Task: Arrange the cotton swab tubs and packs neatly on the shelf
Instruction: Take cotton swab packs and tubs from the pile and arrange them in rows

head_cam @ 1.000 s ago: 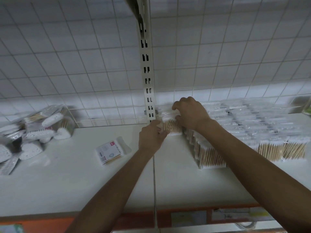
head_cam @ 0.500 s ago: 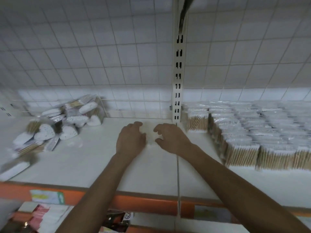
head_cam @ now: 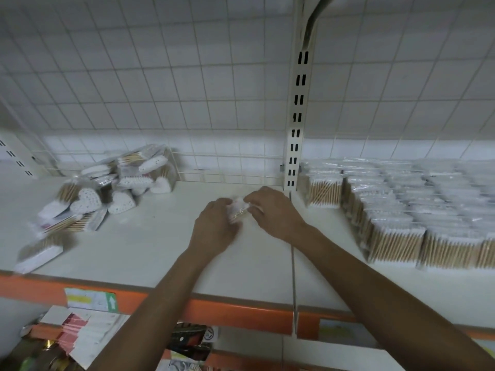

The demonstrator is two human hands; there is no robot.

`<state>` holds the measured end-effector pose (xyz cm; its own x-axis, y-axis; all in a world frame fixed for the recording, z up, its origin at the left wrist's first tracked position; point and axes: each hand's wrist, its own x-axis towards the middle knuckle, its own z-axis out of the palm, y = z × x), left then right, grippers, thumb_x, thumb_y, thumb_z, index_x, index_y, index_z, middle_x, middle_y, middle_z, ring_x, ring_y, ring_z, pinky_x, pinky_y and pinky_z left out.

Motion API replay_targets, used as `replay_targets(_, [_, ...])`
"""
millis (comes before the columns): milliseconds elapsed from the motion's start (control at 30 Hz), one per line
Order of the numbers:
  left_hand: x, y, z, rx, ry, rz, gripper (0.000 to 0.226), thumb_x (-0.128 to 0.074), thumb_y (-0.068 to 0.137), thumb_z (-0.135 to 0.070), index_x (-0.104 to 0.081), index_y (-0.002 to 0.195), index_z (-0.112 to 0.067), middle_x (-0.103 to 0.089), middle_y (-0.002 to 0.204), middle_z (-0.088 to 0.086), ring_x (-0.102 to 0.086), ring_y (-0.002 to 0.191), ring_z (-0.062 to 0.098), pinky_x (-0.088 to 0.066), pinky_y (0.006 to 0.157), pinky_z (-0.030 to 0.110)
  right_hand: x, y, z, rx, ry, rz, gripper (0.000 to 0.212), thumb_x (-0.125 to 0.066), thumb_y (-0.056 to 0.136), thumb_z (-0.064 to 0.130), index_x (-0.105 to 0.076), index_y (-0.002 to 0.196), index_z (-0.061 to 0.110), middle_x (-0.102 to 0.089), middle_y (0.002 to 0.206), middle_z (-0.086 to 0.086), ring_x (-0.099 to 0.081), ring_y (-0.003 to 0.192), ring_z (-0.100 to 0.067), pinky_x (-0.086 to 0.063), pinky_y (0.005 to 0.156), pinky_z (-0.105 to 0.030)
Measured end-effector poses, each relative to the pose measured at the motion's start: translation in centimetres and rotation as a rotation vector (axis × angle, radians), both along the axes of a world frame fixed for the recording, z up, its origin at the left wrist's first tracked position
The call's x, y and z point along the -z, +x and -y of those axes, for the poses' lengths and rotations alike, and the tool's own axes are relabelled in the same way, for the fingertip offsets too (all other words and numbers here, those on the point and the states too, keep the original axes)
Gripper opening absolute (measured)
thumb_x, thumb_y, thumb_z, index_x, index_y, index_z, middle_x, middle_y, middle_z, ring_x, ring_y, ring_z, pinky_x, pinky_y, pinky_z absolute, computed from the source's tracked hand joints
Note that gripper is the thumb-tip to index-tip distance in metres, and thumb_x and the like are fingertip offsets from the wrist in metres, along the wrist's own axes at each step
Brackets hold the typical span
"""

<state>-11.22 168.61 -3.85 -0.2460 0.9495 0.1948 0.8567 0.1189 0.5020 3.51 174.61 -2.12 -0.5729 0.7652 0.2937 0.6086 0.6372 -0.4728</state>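
Observation:
My left hand (head_cam: pixel 217 226) and my right hand (head_cam: pixel 273 210) both grip a small flat pack of cotton swabs (head_cam: pixel 237 208) over the middle of the white shelf (head_cam: pixel 150 245); my fingers hide most of the pack. Clear packs of wooden-stick swabs (head_cam: pixel 396 210) stand in tidy rows on the right half of the shelf. At the back left lies a loose heap of heart-shaped swab tubs and packs (head_cam: pixel 112 188). Another pack (head_cam: pixel 40 253) lies near the left front edge.
A slotted white upright (head_cam: pixel 296 135) rises at the back between the two shelf halves, against a wire grid back wall. The shelf's front edge is an orange strip (head_cam: pixel 227 314) with price labels. Boxed goods (head_cam: pixel 80 336) sit on the lower shelf.
My hands left the row of packs at the upright and moved left to the shelf's middle, where they closed on the small flat pack. The view shifted left and down.

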Motion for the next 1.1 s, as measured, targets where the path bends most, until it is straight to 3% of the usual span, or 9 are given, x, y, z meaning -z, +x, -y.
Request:
replay_targets(133, [-1.0,1.1,-0.8,-0.006,0.120,0.230,0.018,-0.061,0.088,-0.018,-0.050,0.101,-0.016,-0.059,0.099,0.003,-0.057,0.090,0.021,-0.039,0.074,0.026,-2.0,1.0,-0.3,0.038,0.037,-0.185,0.028,-0.061,0.089,0.022,-0.063,0.114,0.011,-0.061,0.105,-0.008,-0.056,0.099,-0.021,-0.040,0.085,-0.025])
replay_targets(200, [-1.6,2.0,-0.8,0.019,0.133,0.544,0.009,-0.059,0.091,-0.017,-0.050,0.092,-0.019,-0.059,0.094,0.001,-0.061,0.088,0.022,-0.051,0.079,0.034,-2.8,1.8,-0.6,0.059,0.014,-0.198,0.039,-0.061,0.089,0.022,-0.055,0.126,0.011,-0.056,0.120,-0.008,-0.051,0.113,-0.020,-0.036,0.096,-0.024])
replay_targets(267, [-2.3,3.3,-0.8,0.071,0.127,0.940,0.005,-0.055,0.093,-0.010,-0.053,0.096,-0.013,-0.060,0.099,0.005,-0.065,0.090,0.018,-0.057,0.082,0.039,-3.4,2.8,-0.7,0.074,-0.040,-0.146,0.046,-0.058,0.091,0.020,-0.046,0.135,0.011,-0.051,0.132,-0.008,-0.047,0.122,-0.020,-0.033,0.104,-0.028])
replay_targets(333, [-2.7,4.2,-1.1,0.119,0.120,1.066,0.008,-0.054,0.093,-0.007,-0.057,0.100,-0.009,-0.064,0.101,0.006,-0.067,0.088,0.014,-0.057,0.081,0.034,-4.0,3.9,-0.9,0.099,-0.064,-0.132,0.042,-0.058,0.091,0.018,-0.049,0.132,0.011,-0.056,0.127,-0.007,-0.053,0.115,-0.021,-0.040,0.101,-0.031])
replay_targets(500, [-2.1,5.1,-2.6,0.085,0.143,0.489,0.008,-0.068,0.084,-0.025,-0.067,0.093,-0.023,-0.062,0.074,-0.018,-0.056,0.064,-0.005,-0.040,0.062,0.012,-5.4,6.6,-1.1,0.176,-0.062,-0.135,0.035,-0.066,0.084,0.011,-0.060,0.119,0.012,-0.060,0.119,-0.006,-0.057,0.106,-0.019,-0.041,0.090,-0.021])
replay_targets(600, [-2.3,6.6,-3.2,0.077,0.135,0.507,0.022,-0.072,0.081,-0.030,-0.063,0.100,-0.024,-0.066,0.088,-0.012,-0.063,0.077,0.002,-0.042,0.063,0.009,-6.1,8.4,-1.4,0.207,-0.047,-0.131,0.033,-0.064,0.085,0.009,-0.063,0.117,0.011,-0.059,0.118,-0.007,-0.058,0.104,-0.019,-0.045,0.094,-0.027])
replay_targets(767, [-2.4,9.5,-4.2,0.084,0.156,0.453,0.018,-0.075,0.078,-0.026,-0.062,0.089,-0.021,-0.067,0.082,-0.008,-0.057,0.069,-0.008,-0.037,0.062,-0.001,-6.7,11.4,-2.0,0.289,0.051,-0.001,0.023,-0.063,0.084,0.010,-0.064,0.107,0.008,-0.063,0.106,-0.007,-0.059,0.093,-0.021,-0.048,0.088,-0.036])
replay_targets(900, [-1.7,11.3,-5.2,0.126,0.133,0.393,0.018,-0.074,0.078,-0.030,-0.062,0.088,-0.023,-0.069,0.085,-0.008,-0.061,0.077,0.003,-0.041,0.073,0.012,-6.7,12.9,-2.6,0.342,0.137,0.146,0.016,-0.062,0.085,0.013,-0.068,0.099,0.010,-0.065,0.102,-0.006,-0.059,0.096,-0.023,-0.045,0.082,-0.028])
replay_targets(1100, [-0.6,13.0,-6.2,0.141,0.088,0.315,0.020,-0.075,0.077,-0.032,-0.057,0.081,-0.024,-0.065,0.079,-0.010,-0.059,0.074,0.003,-0.040,0.073,0.015,-6.0,13.7,-3.0,0.374,0.177,0.297,0.022,-0.053,0.086,0.008,-0.068,0.101,0.012,-0.064,0.104,-0.008,-0.055,0.098,-0.025,-0.045,0.079,-0.031])
